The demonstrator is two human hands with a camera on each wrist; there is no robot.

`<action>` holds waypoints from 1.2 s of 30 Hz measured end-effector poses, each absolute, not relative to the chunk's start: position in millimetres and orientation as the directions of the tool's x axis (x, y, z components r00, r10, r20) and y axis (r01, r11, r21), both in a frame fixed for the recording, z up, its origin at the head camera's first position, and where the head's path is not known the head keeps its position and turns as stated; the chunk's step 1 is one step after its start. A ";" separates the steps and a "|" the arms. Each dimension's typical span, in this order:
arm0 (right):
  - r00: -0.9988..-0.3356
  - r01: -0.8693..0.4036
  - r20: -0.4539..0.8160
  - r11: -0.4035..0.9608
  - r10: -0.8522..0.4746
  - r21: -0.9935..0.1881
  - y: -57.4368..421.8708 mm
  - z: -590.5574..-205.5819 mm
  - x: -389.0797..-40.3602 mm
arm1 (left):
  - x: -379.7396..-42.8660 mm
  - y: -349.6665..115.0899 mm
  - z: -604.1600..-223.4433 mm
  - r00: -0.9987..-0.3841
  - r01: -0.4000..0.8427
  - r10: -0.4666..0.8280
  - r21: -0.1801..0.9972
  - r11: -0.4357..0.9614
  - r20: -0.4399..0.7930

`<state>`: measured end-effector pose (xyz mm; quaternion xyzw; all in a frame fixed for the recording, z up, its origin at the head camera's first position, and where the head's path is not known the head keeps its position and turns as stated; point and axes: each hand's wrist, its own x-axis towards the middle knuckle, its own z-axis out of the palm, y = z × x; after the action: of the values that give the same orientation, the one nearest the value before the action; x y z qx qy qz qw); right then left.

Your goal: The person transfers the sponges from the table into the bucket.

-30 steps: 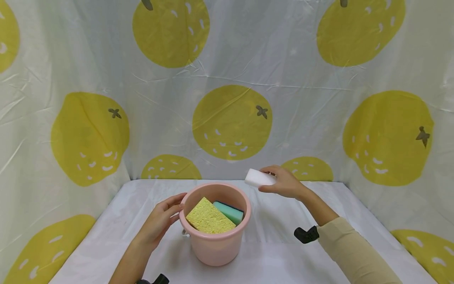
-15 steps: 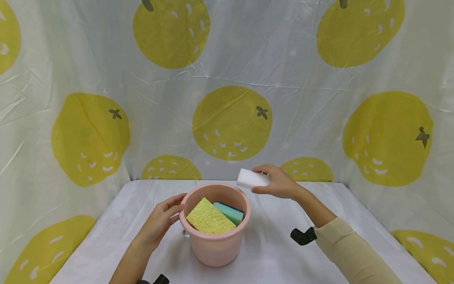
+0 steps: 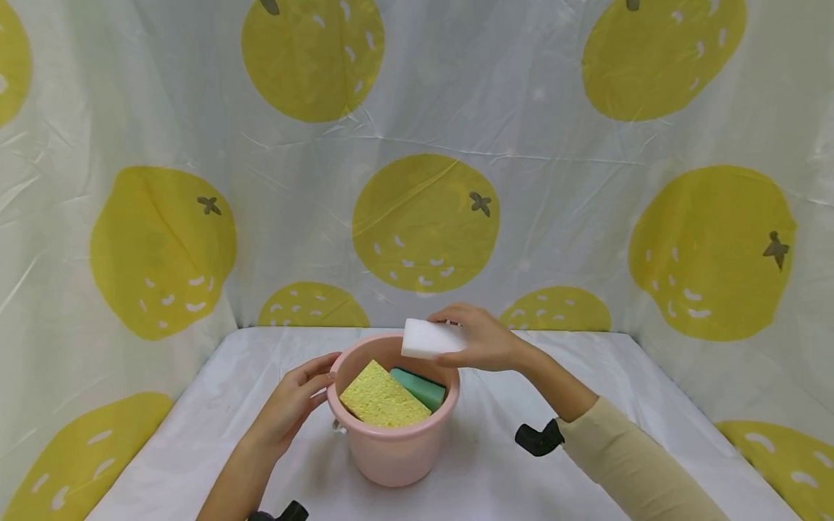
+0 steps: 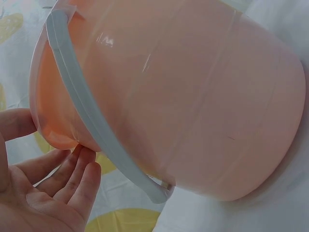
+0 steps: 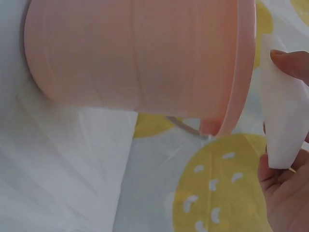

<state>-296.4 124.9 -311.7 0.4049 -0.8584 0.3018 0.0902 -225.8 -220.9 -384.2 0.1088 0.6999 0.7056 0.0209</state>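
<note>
In the head view a pink bucket (image 3: 397,452) stands upright. Inside it a yellow sponge (image 3: 384,396) leans at a slant, beside a green sponge (image 3: 419,389) with a dark layer. My left hand (image 3: 296,398) holds the bucket's left rim, thumb and fingers on either side of it in the left wrist view. My right hand (image 3: 485,340) grips a white block-shaped sponge (image 3: 430,338) over the far right part of the bucket's opening. The right wrist view shows this white sponge (image 5: 285,116) between thumb and fingers, just above the rim.
The bucket's pale grey handle (image 4: 91,108) hangs down along its outer side. A white cloth (image 3: 521,463) covers the table. Around it rises a pale curtain (image 3: 554,217) printed with large yellow fruits.
My right hand has carried the white sponge leftward, from beside the bucket to over its opening. The left hand and the bucket have stayed in place.
</note>
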 end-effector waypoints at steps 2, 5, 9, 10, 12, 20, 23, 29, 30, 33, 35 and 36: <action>-0.645 -0.757 0.388 0.481 -0.658 -0.443 119.1 -310.0 -294.7 | -225.9 -221.1 -383.7 -0.976 0.121 0.182 0.992 -0.020 0.122; -0.622 -0.772 0.372 0.459 -0.689 -0.440 110.1 -308.3 -291.5 | -225.5 -222.0 -382.9 -0.977 0.116 0.178 0.993 -0.018 0.118; -0.588 -0.793 0.361 0.425 -0.724 -0.437 98.6 -307.3 -287.8 | -224.4 -224.1 -382.9 -0.979 0.111 0.171 0.994 -0.010 0.111; -0.578 -0.798 0.359 0.416 -0.733 -0.436 95.8 -307.2 -286.9 | -224.1 -224.6 -383.4 -0.980 0.108 0.169 0.994 -0.011 0.108; -0.555 -0.812 0.353 0.399 -0.753 -0.425 91.0 -307.9 -285.5 | -223.2 -225.2 -385.0 -0.980 0.101 0.170 0.995 -0.020 0.103; -0.478 -0.851 0.322 0.340 -0.817 -0.401 77.9 -310.7 -279.9 | -223.1 -225.1 -388.5 -0.978 0.105 0.179 0.994 -0.029 0.108; -0.467 -0.853 0.301 0.335 -0.831 -0.400 77.2 -309.6 -276.9 | -223.5 -223.1 -388.1 -0.982 0.101 0.160 0.994 -0.029 0.104; -0.479 -0.833 0.250 0.345 -0.842 -0.433 80.6 -310.2 -275.2 | -225.4 -217.7 -387.4 -0.982 0.093 0.161 0.995 -0.042 0.099; -0.485 -0.826 0.244 0.348 -0.840 -0.444 81.8 -310.3 -274.9 | -225.7 -217.2 -387.1 -0.981 0.095 0.164 0.995 -0.043 0.101; -0.509 -0.805 0.237 0.361 -0.827 -0.470 86.4 -308.2 -273.4 | -225.9 -217.3 -386.5 -0.981 0.101 0.162 0.994 -0.037 0.106; -0.523 -0.798 0.242 0.369 -0.817 -0.476 90.2 -305.7 -273.1 | -226.1 -218.5 -386.1 -0.980 0.107 0.168 0.994 -0.033 0.111; -0.528 -0.796 0.249 0.372 -0.812 -0.477 92.7 -304.5 -273.2 | -226.4 -218.9 -386.0 -0.980 0.106 0.167 0.994 -0.033 0.110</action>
<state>-273.2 92.7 -304.5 0.4855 -0.8282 0.2797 -0.0138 -226.4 -218.9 -386.0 0.0983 0.6951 0.7118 0.0214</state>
